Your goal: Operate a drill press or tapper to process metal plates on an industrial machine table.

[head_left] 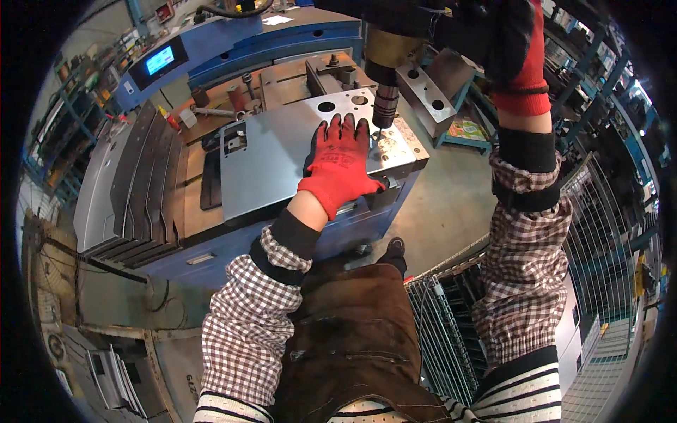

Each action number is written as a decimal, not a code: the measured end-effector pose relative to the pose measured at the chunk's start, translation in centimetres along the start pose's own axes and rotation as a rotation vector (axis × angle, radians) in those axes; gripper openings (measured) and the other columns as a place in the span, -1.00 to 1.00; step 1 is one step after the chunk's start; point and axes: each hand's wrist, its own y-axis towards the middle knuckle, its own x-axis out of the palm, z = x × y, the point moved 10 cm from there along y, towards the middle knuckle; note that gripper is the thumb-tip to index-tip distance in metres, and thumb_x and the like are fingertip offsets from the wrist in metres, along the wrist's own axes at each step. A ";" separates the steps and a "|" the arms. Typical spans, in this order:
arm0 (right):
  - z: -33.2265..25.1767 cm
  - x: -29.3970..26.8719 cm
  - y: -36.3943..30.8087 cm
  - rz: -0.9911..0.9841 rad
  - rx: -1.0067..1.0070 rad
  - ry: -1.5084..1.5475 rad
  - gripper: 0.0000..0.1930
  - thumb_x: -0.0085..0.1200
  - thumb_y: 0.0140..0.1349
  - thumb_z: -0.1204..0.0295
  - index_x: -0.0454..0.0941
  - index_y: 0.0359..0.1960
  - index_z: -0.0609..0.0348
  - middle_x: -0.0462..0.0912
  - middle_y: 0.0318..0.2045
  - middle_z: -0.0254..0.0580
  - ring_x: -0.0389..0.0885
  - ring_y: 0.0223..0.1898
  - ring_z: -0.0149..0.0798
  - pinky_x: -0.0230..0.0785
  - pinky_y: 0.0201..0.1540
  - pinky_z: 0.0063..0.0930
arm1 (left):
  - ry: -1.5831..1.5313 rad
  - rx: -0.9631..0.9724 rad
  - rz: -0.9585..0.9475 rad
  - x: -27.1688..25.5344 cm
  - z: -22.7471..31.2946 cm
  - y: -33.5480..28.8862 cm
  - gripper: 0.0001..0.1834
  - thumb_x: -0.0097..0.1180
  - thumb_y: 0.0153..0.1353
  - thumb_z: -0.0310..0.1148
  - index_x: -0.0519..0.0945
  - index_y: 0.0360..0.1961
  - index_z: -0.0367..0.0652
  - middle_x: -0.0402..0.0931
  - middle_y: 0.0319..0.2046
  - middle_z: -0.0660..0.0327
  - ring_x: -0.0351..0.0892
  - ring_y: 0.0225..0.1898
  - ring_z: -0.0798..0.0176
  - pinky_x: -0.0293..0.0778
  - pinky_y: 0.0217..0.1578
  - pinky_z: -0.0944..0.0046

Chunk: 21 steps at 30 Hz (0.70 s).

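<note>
My left hand (338, 163), in a red glove with black fingertips, lies flat with fingers spread on a grey sheet-metal panel (264, 166). The panel has round holes near its far edge and a rectangular cutout on its left. Just right of my fingertips, a drill chuck (385, 99) points down, its thin bit close to the panel's brightly lit right end. Raised at the upper right, my gloved right hand (523, 74) is beside the dark drill head (462, 28). Its fingers are lost in shadow and at the picture's edge, so their grip is hidden.
Several bent metal panels (130, 183) stand on the left of the blue worktable (395, 208). Clamping hardware (333, 69) sits behind the panel. A steel block with holes (427, 100) is right of the chuck. Wire mesh baskets (444, 321) are by my right side; a lit screen (159, 60) is far left.
</note>
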 end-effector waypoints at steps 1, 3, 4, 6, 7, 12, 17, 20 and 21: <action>0.1 -0.2 0.1 0.004 0.011 0.027 -0.62 0.00 0.15 0.33 0.41 0.00 0.20 0.53 -0.27 -0.20 0.50 -0.31 -0.27 0.37 -0.29 -0.51 | -0.002 0.003 -0.005 0.0 0.1 0.1 0.15 0.25 -0.30 0.25 0.12 0.25 -0.24 0.09 0.23 -0.08 0.00 0.29 -0.08 -0.12 0.26 -0.06; 0.3 -0.5 0.3 0.012 0.039 0.081 -0.63 -0.02 0.17 0.32 0.40 0.00 0.19 0.53 -0.27 -0.21 0.50 -0.32 -0.28 0.37 -0.30 -0.51 | -0.005 0.011 -0.012 -0.2 0.4 0.4 0.16 0.25 -0.30 0.26 0.12 0.25 -0.24 0.09 0.23 -0.08 0.00 0.29 -0.09 -0.12 0.26 -0.06; 0.3 -0.8 0.4 0.018 0.051 0.107 -0.63 -0.03 0.17 0.32 0.40 0.00 0.19 0.53 -0.28 -0.22 0.49 -0.33 -0.29 0.37 -0.31 -0.52 | -0.006 0.016 -0.016 -0.4 0.6 0.5 0.16 0.25 -0.29 0.26 0.11 0.26 -0.25 0.09 0.23 -0.08 0.00 0.29 -0.09 -0.11 0.26 -0.06; 0.8 -0.8 0.4 0.027 0.079 0.181 -0.64 -0.04 0.18 0.31 0.40 0.00 0.18 0.53 -0.28 -0.24 0.49 -0.33 -0.30 0.37 -0.31 -0.52 | -0.004 0.012 -0.022 -0.6 0.8 0.6 0.16 0.24 -0.29 0.26 0.11 0.26 -0.25 0.09 0.23 -0.08 0.00 0.29 -0.08 -0.11 0.26 -0.06; 0.9 -0.6 0.5 0.029 0.096 0.225 -0.64 -0.05 0.19 0.30 0.40 0.00 0.17 0.53 -0.29 -0.24 0.49 -0.34 -0.31 0.37 -0.32 -0.53 | -0.001 0.001 -0.026 -0.6 0.7 0.5 0.16 0.24 -0.29 0.26 0.11 0.26 -0.24 0.09 0.23 -0.08 0.00 0.29 -0.08 -0.12 0.26 -0.06; 1.1 -0.4 0.9 0.038 0.152 0.410 -0.65 -0.08 0.22 0.28 0.40 0.00 0.15 0.52 -0.31 -0.28 0.48 -0.36 -0.34 0.36 -0.34 -0.54 | 0.011 -0.024 -0.032 -1.1 1.0 0.3 0.16 0.24 -0.28 0.27 0.10 0.27 -0.23 0.08 0.24 -0.07 -0.03 0.31 -0.06 -0.13 0.26 -0.07; 1.4 -1.3 0.9 0.060 0.184 0.510 -0.66 -0.12 0.25 0.25 0.40 0.00 0.13 0.52 -0.33 -0.32 0.47 -0.38 -0.37 0.36 -0.37 -0.56 | 0.019 -0.017 -0.061 -1.2 1.9 0.8 0.17 0.23 -0.28 0.28 0.09 0.28 -0.22 0.07 0.25 -0.05 -0.05 0.32 -0.05 -0.15 0.27 -0.07; 1.7 -1.1 0.8 0.059 0.197 0.562 -0.66 -0.14 0.27 0.24 0.39 0.00 0.12 0.51 -0.34 -0.34 0.46 -0.40 -0.39 0.36 -0.38 -0.57 | 0.029 -0.020 -0.077 -1.1 1.8 0.8 0.18 0.22 -0.29 0.29 0.08 0.28 -0.22 0.06 0.25 -0.05 -0.06 0.32 -0.05 -0.15 0.27 -0.07; 1.8 -1.2 0.9 0.062 0.202 0.574 -0.66 -0.15 0.28 0.23 0.39 0.00 0.11 0.51 -0.34 -0.35 0.46 -0.40 -0.39 0.36 -0.39 -0.58 | 0.027 -0.021 -0.073 -1.0 1.9 0.8 0.18 0.22 -0.29 0.30 0.08 0.28 -0.22 0.06 0.25 -0.05 -0.06 0.32 -0.05 -0.15 0.27 -0.07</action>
